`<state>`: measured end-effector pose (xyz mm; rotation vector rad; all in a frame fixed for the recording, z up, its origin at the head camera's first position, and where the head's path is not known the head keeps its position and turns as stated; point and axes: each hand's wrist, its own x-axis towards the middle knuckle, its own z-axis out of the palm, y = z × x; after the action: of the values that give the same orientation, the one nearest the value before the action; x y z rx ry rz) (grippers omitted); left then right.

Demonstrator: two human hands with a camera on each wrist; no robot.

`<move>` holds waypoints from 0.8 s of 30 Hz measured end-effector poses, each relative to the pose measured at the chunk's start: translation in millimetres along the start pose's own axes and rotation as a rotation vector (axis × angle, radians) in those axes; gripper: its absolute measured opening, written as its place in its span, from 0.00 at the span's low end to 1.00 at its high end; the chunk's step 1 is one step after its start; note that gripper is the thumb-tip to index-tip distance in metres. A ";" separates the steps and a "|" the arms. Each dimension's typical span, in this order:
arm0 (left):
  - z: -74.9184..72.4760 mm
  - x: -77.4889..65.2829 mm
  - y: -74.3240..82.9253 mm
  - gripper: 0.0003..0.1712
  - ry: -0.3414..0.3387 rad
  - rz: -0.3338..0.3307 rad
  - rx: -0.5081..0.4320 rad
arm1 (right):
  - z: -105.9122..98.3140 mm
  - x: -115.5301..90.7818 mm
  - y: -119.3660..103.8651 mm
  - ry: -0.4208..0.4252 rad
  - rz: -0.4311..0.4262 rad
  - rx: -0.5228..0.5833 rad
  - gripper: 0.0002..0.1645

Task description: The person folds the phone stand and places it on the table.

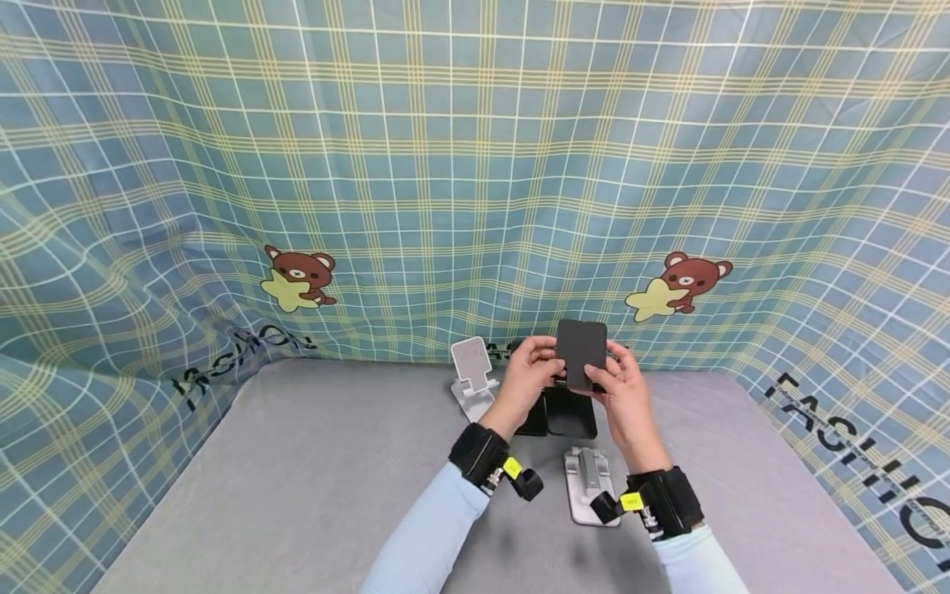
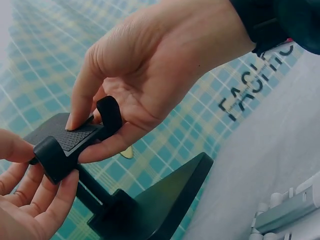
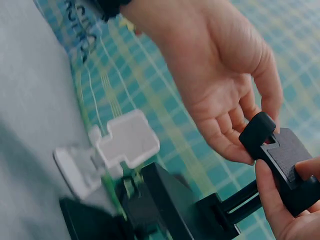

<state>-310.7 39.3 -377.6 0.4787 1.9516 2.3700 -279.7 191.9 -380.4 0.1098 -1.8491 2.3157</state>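
Bordering the grey table (image 1: 334,487) hangs plaid cloth (image 1: 460,173).

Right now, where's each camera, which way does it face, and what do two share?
Head: on the head, looking forward and down; left hand, right hand, sleeves show.
Left wrist: on that wrist, facing the right hand, folded stand low right; left hand partly shows.
Right wrist: on that wrist, facing the left hand, upright stand beyond; right hand partly shows.
Both wrist views share the black stand in both hands.
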 end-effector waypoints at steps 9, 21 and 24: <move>-29.0 -41.9 8.5 0.19 0.005 0.030 -0.016 | 29.1 -25.7 0.3 -0.050 0.001 -0.042 0.30; -54.0 -80.0 -6.0 0.19 0.029 -0.005 0.033 | 45.2 -45.2 15.7 -0.091 0.104 -0.186 0.32; -57.3 -84.3 -9.4 0.19 0.045 -0.015 0.037 | 48.2 -48.3 18.6 -0.099 0.112 -0.189 0.31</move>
<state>-246.7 -31.8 -414.0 0.4145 2.0132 2.3605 -238.1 136.6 -395.5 0.0993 -2.1643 2.2281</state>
